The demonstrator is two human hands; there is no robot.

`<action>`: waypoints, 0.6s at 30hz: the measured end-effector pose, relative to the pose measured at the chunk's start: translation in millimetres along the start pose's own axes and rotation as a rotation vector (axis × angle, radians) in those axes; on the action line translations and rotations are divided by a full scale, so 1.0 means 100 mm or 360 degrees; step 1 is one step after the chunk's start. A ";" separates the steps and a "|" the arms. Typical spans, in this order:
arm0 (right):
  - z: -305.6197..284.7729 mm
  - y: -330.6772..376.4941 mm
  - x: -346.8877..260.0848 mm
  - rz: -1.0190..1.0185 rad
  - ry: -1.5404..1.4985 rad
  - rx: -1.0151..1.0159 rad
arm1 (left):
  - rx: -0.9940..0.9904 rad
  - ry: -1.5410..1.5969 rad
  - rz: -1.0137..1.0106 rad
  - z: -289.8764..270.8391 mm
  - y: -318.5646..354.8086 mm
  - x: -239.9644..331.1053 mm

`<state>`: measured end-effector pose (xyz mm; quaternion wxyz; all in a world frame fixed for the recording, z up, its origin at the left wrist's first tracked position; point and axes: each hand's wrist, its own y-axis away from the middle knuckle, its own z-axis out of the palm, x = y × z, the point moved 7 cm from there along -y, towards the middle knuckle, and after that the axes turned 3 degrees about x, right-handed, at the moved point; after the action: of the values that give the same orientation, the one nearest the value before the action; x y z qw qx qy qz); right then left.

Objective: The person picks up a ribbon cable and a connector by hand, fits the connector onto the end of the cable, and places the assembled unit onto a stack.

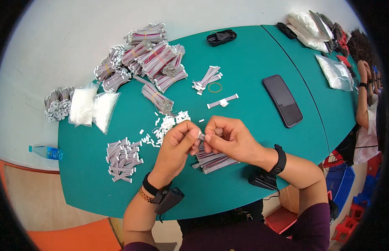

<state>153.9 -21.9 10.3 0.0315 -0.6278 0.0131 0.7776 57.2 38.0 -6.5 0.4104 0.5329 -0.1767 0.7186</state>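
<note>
My left hand and my right hand meet above the middle of the table, fingertips pinched together. Between them is a short grey ribbon cable with a small white connector at its end; the left fingers grip the connector end and the right thumb and finger hold the cable close by. Most of that cable is hidden by my fingers. Under the right hand lies a bundle of grey and purple cables. Loose white connectors are heaped just beyond the left hand. Short cables with white ends form a pile farther left.
Banded cable bundles are stacked at the far left, near plastic bags of white parts. Beyond my hands lie a small cable bunch, a rubber band and one cable. A phone rests rightward; another person's arm shows.
</note>
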 end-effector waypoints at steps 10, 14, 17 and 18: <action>0.00 0.00 -0.02 0.0026 0.0007 0.0023 | -0.0019 -0.0044 -0.0017 0.01 0.01 0.02; 0.00 0.00 -0.01 0.0033 0.0010 0.0027 | -0.0019 -0.0043 -0.0015 0.01 0.01 0.02; 0.00 0.00 0.00 0.0027 0.0004 0.0026 | -0.0013 -0.0045 -0.0013 0.01 0.01 0.02; 0.00 0.00 0.00 0.0021 -0.0007 0.0042 | -0.0016 -0.0041 -0.0008 0.01 0.01 0.02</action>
<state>154.1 -22.1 10.7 0.0347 -0.6256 0.0273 0.7789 56.9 37.3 -4.3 0.4125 0.5403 -0.1842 0.7099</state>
